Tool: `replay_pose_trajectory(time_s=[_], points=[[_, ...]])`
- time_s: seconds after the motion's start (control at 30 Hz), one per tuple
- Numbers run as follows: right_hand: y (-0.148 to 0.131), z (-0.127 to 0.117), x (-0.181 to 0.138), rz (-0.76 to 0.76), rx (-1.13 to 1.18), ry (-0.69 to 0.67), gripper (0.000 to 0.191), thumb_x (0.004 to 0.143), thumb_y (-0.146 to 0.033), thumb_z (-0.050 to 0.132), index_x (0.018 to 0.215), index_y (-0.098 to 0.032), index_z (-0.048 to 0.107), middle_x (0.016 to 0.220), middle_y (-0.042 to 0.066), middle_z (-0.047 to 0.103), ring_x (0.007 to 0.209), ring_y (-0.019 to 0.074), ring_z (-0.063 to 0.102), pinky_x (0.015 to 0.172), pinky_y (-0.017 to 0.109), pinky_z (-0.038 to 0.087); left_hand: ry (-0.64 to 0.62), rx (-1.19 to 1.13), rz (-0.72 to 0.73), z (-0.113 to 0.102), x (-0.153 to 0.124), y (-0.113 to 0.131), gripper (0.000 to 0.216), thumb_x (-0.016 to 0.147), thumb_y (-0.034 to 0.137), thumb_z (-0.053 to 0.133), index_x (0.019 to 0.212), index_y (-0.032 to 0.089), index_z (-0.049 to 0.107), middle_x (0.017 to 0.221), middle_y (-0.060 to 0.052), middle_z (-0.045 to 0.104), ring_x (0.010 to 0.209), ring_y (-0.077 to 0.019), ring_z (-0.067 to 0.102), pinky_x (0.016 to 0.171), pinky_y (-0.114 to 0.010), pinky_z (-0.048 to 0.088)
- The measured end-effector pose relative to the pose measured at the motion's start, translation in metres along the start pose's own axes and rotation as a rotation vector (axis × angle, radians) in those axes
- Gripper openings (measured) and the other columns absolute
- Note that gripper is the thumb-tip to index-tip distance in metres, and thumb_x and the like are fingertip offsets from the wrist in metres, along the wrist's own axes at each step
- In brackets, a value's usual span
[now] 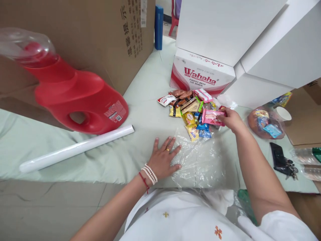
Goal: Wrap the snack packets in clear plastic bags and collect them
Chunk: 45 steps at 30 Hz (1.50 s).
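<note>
My left hand (pixel 164 156) lies flat with fingers spread on the edge of a clear plastic bag (pixel 200 160) spread over the pale green cloth. My right hand (pixel 232 119) is closed on a pink snack packet (pixel 212 117), at the right side of a pile of wrapped snacks (pixel 190 108). The pile lies just beyond the bag and holds several small packets in yellow, blue, brown and pink.
A red detergent jug (pixel 75 97) lies on its side at the left, a white roll (pixel 75 147) in front of it. Behind stand a large cardboard box (pixel 100 30), a Wahaha carton (pixel 200 75) and white boxes (pixel 250 36). A bagged snack bundle (pixel 265 125), paper cup (pixel 283 113) and keys (pixel 282 159) sit at the right.
</note>
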State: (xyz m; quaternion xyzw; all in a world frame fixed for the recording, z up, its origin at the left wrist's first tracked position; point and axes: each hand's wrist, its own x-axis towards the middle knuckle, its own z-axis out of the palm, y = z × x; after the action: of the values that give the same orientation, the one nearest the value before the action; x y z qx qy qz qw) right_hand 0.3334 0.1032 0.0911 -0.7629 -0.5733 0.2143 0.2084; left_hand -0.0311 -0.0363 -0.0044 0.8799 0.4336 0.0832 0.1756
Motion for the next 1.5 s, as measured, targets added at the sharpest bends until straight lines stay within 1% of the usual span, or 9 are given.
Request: replay_pose_trajectory(time_s=[0.13,0.23,0.33,0.6,0.7,0.83,1.03,1.17,1.5], points=[[-0.019,0.007,0.013,-0.329,-0.512,0.236,0.064,0.080,-0.032,0.073,0.140,-0.014,0.061,0.138,0.022,0.059,0.127,0.0417,0.052,0.103,0.057,0.045,-0.007,-0.015,0.006,0.000,0.000,-0.001,0.079,0.091,0.072,0.054,0.157,0.031,0.043,0.172,-0.016,0.025,0.159,-0.0376,0.023,0.121,-0.075,-0.002],[-0.047,0.031,0.022,-0.792,-0.650,0.084,0.065,0.089,-0.021,0.061,0.153,-0.019,0.049,0.159,0.015,0.046,0.147,0.0380,0.033,0.117,0.059,0.031,-0.016,-0.007,0.003,-0.001,0.000,0.000,0.079,0.091,0.071,0.055,0.158,0.031,0.042,0.172,-0.016,0.024,0.159,-0.0373,0.022,0.121,-0.075,-0.002],[-0.076,0.055,0.031,-0.968,-0.758,-0.070,0.053,0.096,-0.013,0.047,0.149,-0.018,0.054,0.153,0.012,0.054,0.150,0.0330,0.031,0.122,0.058,0.022,-0.024,0.013,-0.006,-0.001,0.001,0.000,0.078,0.091,0.071,0.055,0.157,0.031,0.043,0.172,-0.016,0.023,0.159,-0.0376,0.023,0.121,-0.076,-0.001],[-0.065,-0.005,-0.021,-0.666,-0.438,-0.086,0.044,0.096,-0.035,0.057,0.135,-0.016,0.063,0.118,0.015,0.072,0.103,0.0321,0.065,0.089,0.043,0.050,-0.015,0.005,-0.019,-0.002,-0.001,0.002,0.091,0.087,0.072,0.060,0.161,0.027,0.036,0.171,-0.016,0.027,0.158,-0.0372,0.024,0.124,-0.071,-0.005],[-0.037,-0.023,-0.072,-0.492,-0.139,-0.457,0.044,0.093,-0.048,0.061,0.124,-0.017,0.067,0.104,0.008,0.074,0.088,0.0255,0.068,0.080,0.036,0.053,-0.036,0.000,-0.021,-0.003,-0.006,0.004,0.100,0.083,0.072,0.064,0.163,0.020,0.032,0.171,-0.020,0.023,0.158,-0.0390,0.022,0.124,-0.072,-0.005],[-0.002,0.003,-0.127,-0.343,0.122,-0.931,0.045,0.094,-0.052,0.060,0.123,-0.018,0.068,0.105,0.006,0.074,0.090,0.0229,0.069,0.078,0.033,0.055,-0.086,0.032,-0.015,-0.004,-0.015,0.005,0.103,0.081,0.072,0.065,0.162,0.017,0.034,0.171,-0.021,0.021,0.158,-0.0420,0.023,0.124,-0.073,-0.002],[0.012,0.038,-0.158,-0.509,-0.279,-0.366,0.058,0.089,-0.045,0.072,0.140,-0.018,0.061,0.146,0.020,0.055,0.133,0.0389,0.048,0.109,0.057,0.043,-0.117,0.080,-0.013,-0.001,-0.018,0.005,0.108,0.080,0.073,0.065,0.164,0.015,0.028,0.171,-0.022,0.019,0.158,-0.0435,0.022,0.122,-0.076,0.000],[0.005,0.049,-0.173,-0.747,-0.315,-0.460,0.071,0.084,-0.037,0.081,0.147,-0.020,0.054,0.151,0.015,0.053,0.145,0.0382,0.035,0.118,0.057,0.034,-0.126,0.086,-0.045,-0.001,-0.016,0.008,0.107,0.080,0.070,0.067,0.164,0.015,0.029,0.171,-0.024,0.019,0.157,-0.0438,0.023,0.121,-0.078,-0.001],[0.008,0.057,-0.184,-0.685,-0.323,-0.471,0.052,0.087,-0.021,0.071,0.137,-0.018,0.057,0.129,0.016,0.063,0.122,0.0334,0.051,0.103,0.049,0.043,-0.149,0.106,-0.090,-0.003,-0.014,0.012,0.113,0.078,0.069,0.071,0.165,0.015,0.023,0.170,-0.025,0.022,0.157,-0.0419,0.025,0.122,-0.075,-0.001]])
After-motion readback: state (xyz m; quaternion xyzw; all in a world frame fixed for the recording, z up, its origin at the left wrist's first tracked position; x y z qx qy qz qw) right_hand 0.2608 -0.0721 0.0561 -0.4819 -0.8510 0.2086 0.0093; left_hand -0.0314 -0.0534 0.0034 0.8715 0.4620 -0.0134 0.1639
